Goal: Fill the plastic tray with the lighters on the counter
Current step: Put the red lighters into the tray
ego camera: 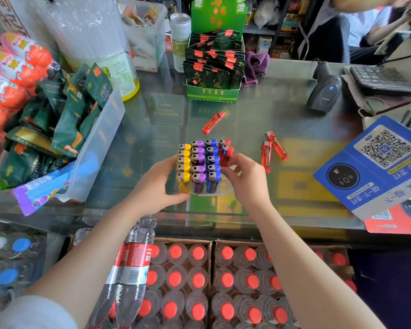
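A clear plastic tray (226, 187) stands on the glass counter, holding upright rows of yellow (184, 162), purple (198, 160) and blue lighters (212, 160), plus one red lighter (224, 142) at the back right. My left hand (160, 185) grips the tray's left side by the yellow row. My right hand (243, 176) pinches a red lighter (226, 155) upright over the red row. Three red lighters lie loose on the counter: one (213, 123) behind the tray, two (266, 156) (277, 144) to its right.
A clear bin of green snack packets (81, 129) stands left. A green display box (212, 74) sits behind. A barcode scanner (324, 91) and blue QR payment board (375, 167) are right. Bottled water crates (199, 281) are below the counter edge. Another person sits far right.
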### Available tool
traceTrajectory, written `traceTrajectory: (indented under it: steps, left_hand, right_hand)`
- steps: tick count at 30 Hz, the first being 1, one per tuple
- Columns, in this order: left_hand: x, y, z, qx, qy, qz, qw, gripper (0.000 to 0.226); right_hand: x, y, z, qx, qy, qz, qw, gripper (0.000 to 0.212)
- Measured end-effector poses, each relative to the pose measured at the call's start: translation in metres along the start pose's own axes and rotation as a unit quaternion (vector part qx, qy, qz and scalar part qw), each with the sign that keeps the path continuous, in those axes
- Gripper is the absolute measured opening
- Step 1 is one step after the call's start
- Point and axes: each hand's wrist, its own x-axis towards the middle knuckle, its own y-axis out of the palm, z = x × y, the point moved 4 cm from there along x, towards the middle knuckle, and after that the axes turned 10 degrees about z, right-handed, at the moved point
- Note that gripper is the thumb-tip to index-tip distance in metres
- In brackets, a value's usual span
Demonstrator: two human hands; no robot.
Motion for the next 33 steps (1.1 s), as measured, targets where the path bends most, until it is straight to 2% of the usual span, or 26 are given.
traceTrajectory:
  steps: [6,11,18,21,26,31,33]
  left_hand:
    - [-0.001,0.000,0.000,0.004,-0.003,-0.006,1.000,0.063]
    - [-0.002,0.000,-0.002,0.007,-0.003,-0.011,1.000,0.062]
    - [-0.004,-0.001,-0.003,0.014,-0.010,-0.013,1.000,0.065]
    - [-0.004,-0.001,-0.004,0.013,-0.015,-0.012,1.000,0.066]
    - [-0.004,0.000,-0.004,0.015,-0.022,-0.014,1.000,0.069]
    - [-0.005,0.000,-0.002,0.012,-0.027,-0.007,1.000,0.070]
    - [-0.005,0.000,-0.004,0.013,-0.031,-0.012,0.999,0.070]
  right_hand:
    - [0.000,-0.004,0.003,-0.093,-0.071,-0.004,0.993,0.016]
    - [0.003,-0.001,0.003,-0.084,-0.113,-0.008,0.990,0.017]
    - [0.005,0.001,-0.013,-0.040,-0.075,-0.017,0.996,0.014]
    - [0.005,0.001,-0.016,-0.074,-0.052,-0.026,0.996,0.016]
    - [0.004,0.001,-0.012,-0.085,-0.061,0.002,0.995,0.017]
    - [0.003,-0.008,-0.013,-0.084,-0.020,0.026,0.996,0.018]
    - [0.001,-0.021,-0.021,-0.070,0.000,-0.014,0.997,0.016]
